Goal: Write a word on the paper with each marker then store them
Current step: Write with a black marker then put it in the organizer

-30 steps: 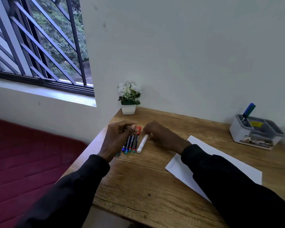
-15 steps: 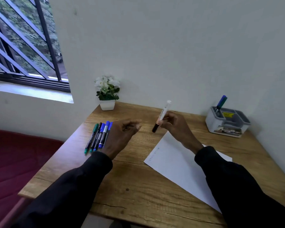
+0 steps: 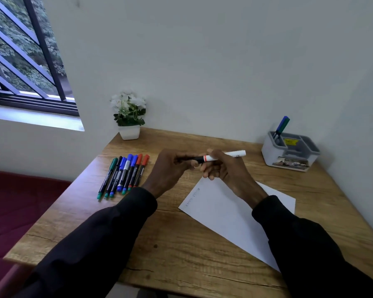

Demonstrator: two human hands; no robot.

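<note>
A: What have the hands got?

B: Both are on one white marker (image 3: 235, 154), held level in the air just over the far corner of the paper (image 3: 224, 211). The right hand (image 3: 224, 168) curls round the white barrel. The left hand (image 3: 170, 166) grips the black cap (image 3: 197, 159) at the other end.

A: So the cap is coming off?

B: That's my reading. Pull straight along the barrel, no bending, with the right grip firm so the tip doesn't jerk out onto a sleeve. Keep the cap in the left hand, ready to go back on.

A: Where to write?

B: Faint writing sits by the sheet's left corner, with bare paper beside it. The left hand could press the sheet flat.

A: And the rest?

B: A row of markers (image 3: 125, 173) lies on the tabletop (image 3: 181, 254) to the left, well apart from the grey organiser (image 3: 289, 155) at the back right, where two markers (image 3: 281, 125) stand
</note>
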